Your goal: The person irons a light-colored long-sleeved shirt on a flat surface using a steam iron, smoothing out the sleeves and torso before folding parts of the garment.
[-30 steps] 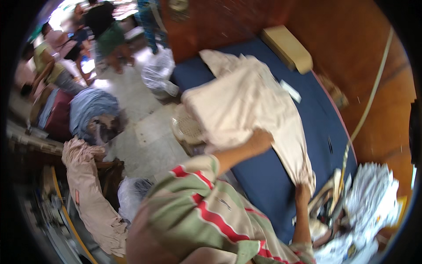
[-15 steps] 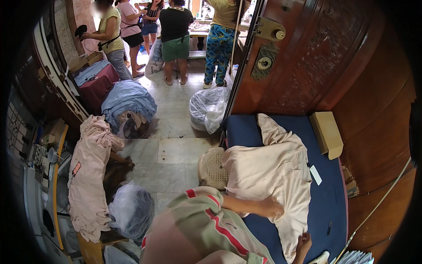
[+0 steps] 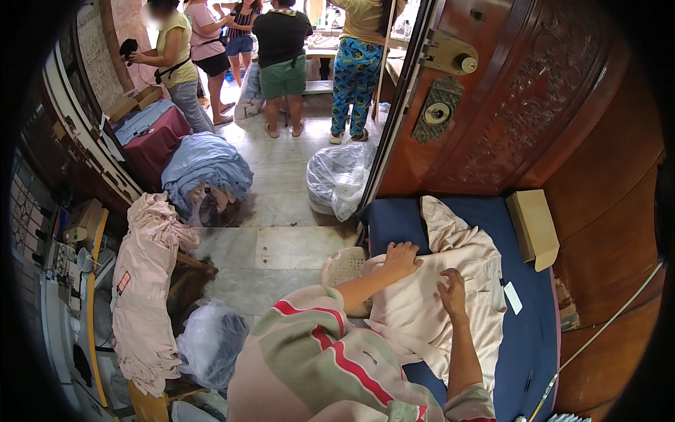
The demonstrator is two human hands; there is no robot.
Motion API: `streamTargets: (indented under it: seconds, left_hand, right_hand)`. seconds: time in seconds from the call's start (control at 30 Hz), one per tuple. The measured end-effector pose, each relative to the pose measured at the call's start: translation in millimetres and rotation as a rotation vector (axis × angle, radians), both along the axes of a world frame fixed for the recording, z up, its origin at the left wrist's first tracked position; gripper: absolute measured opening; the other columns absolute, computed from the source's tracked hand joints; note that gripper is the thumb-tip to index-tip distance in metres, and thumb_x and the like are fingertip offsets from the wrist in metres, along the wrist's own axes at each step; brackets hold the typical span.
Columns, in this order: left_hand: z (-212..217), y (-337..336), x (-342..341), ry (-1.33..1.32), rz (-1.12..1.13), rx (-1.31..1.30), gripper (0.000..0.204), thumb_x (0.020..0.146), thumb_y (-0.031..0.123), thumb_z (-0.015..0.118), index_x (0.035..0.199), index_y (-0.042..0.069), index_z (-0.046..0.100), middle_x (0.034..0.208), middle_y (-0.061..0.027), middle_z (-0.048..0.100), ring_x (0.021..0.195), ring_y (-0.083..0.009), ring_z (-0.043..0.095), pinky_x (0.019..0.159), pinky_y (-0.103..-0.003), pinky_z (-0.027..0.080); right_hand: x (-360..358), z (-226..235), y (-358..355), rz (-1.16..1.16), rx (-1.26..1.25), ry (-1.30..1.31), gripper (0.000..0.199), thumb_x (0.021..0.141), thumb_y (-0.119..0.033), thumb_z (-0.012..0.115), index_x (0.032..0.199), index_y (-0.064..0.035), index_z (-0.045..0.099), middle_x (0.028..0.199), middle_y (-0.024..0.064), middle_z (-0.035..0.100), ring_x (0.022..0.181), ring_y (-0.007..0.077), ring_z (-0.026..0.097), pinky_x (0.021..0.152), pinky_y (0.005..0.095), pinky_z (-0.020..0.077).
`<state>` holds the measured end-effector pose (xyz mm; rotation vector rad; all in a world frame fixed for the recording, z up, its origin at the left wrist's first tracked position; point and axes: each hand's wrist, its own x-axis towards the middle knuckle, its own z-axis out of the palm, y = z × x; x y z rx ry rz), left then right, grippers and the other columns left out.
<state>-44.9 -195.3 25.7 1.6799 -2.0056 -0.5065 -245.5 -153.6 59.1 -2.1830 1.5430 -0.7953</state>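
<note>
A cream-coloured garment (image 3: 436,295) lies spread on a blue padded table (image 3: 534,337) in front of me. My left hand (image 3: 401,259) rests flat on its upper left part, fingers apart. My right hand (image 3: 451,290) presses down on the middle of the cloth, fingers spread. A white tag (image 3: 512,297) hangs at the garment's right edge. Neither hand grips anything.
A tan box (image 3: 534,228) sits on the table's far right by a carved wooden door (image 3: 520,105). A woven stool (image 3: 344,271), plastic bags (image 3: 341,179), a pink cloth pile (image 3: 144,295) and a blue bundle (image 3: 207,165) stand on the floor. Several people stand farther back.
The view has swung up toward the door and room. My left hand moved up to the garment's upper left; my right hand came onto its middle. The garment now lies flatter.
</note>
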Motion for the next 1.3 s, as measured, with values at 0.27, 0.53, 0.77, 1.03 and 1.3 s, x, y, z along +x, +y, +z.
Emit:
streamTargets:
  seconds: [0.27, 0.53, 0.77, 1.03, 1.3]
  left_hand:
    - [11.4, -1.3, 3.6, 0.247, -0.229, 0.212, 0.029, 0.082, 0.024, 0.058, 0.099, 0.002, 0.052, 0.095, -0.0189, 0.062, 0.095, -0.0333, 0.059, 0.079, -0.044, 0.046]
    - [12.7, 7.1, 5.0, 0.460, -0.320, 0.390, 0.037, 0.082, 0.028, 0.057, 0.104, -0.001, 0.054, 0.101, -0.0228, 0.060, 0.096, -0.0365, 0.057, 0.081, -0.042, 0.045]
    - [16.0, 54.5, -24.6, 0.857, -0.392, 0.660, 0.022, 0.087, 0.022, 0.056, 0.097, 0.001, 0.056, 0.089, -0.0045, 0.057, 0.086, -0.0130, 0.052, 0.077, -0.027, 0.042]
    - [9.8, 76.0, -27.7, 0.978, -0.645, 0.895, 0.030, 0.092, 0.030, 0.054, 0.105, 0.003, 0.057, 0.093, 0.0019, 0.055, 0.089, -0.0060, 0.048, 0.078, -0.021, 0.039]
    - [35.1, 76.4, -20.6, 1.016, -0.574, 0.753, 0.026, 0.091, 0.027, 0.055, 0.103, 0.004, 0.059, 0.094, 0.0011, 0.059, 0.088, -0.0065, 0.051, 0.079, -0.022, 0.042]
  right_hand:
    - [16.8, -38.9, 15.5, -0.077, -0.157, 0.248, 0.033, 0.080, -0.018, 0.059, 0.112, -0.0086, 0.054, 0.124, 0.0136, 0.048, 0.119, 0.0324, 0.041, 0.098, 0.0460, 0.0321]
    - [22.4, -27.1, 18.0, -0.048, -0.190, 0.197, 0.027, 0.086, -0.019, 0.052, 0.109, -0.0067, 0.056, 0.119, 0.0152, 0.051, 0.112, 0.0337, 0.046, 0.096, 0.0434, 0.0338]
    - [28.1, -20.0, 43.3, -0.312, 0.463, -0.695, 0.034, 0.094, -0.034, 0.046, 0.080, -0.0031, 0.051, 0.073, 0.0018, 0.047, 0.070, 0.0118, 0.045, 0.066, 0.0267, 0.0396]
    - [23.1, 3.0, 91.7, -0.455, 0.648, -0.959, 0.013, 0.090, -0.022, 0.052, 0.083, -0.0108, 0.049, 0.083, -0.0003, 0.052, 0.075, 0.0091, 0.049, 0.065, 0.0251, 0.0407]
    - [11.9, -18.9, 106.2, -0.376, 0.651, -1.429, 0.018, 0.091, -0.023, 0.048, 0.104, -0.0102, 0.053, 0.103, 0.0026, 0.059, 0.095, 0.0162, 0.056, 0.083, 0.0340, 0.0431]
